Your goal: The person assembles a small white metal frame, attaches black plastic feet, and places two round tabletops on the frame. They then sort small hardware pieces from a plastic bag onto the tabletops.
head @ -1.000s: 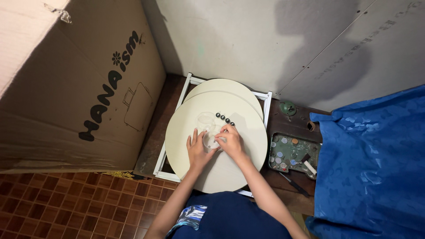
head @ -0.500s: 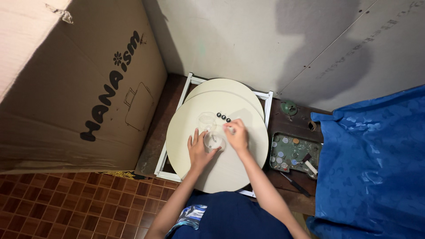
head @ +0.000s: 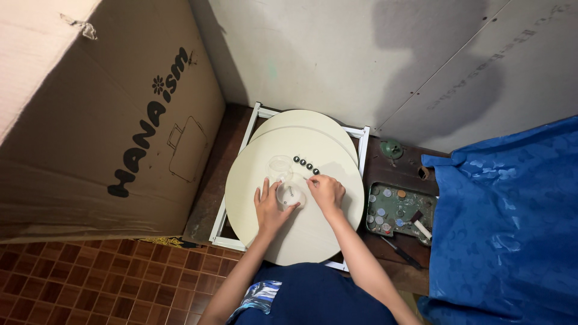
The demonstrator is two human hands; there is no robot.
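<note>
A large cream round board lies on top of a second cream round board, both resting on a white metal frame. My left hand rests flat on the upper board, its fingers against a small clear plastic bag holding a screw. A second clear bag lies just beyond it. My right hand is curled, fingertips pinching a small piece near the bag; the piece is too small to name. A row of several small black caps sits on the board just past my right hand.
A big cardboard box leans at the left. A grey wall stands behind. A green tray with bottle caps and tools sits at the right, next to a blue cloth. Red tiled floor lies below left.
My right hand has shifted slightly right and down, away from the row of black caps. The left hand stays on the board beside the bag.
</note>
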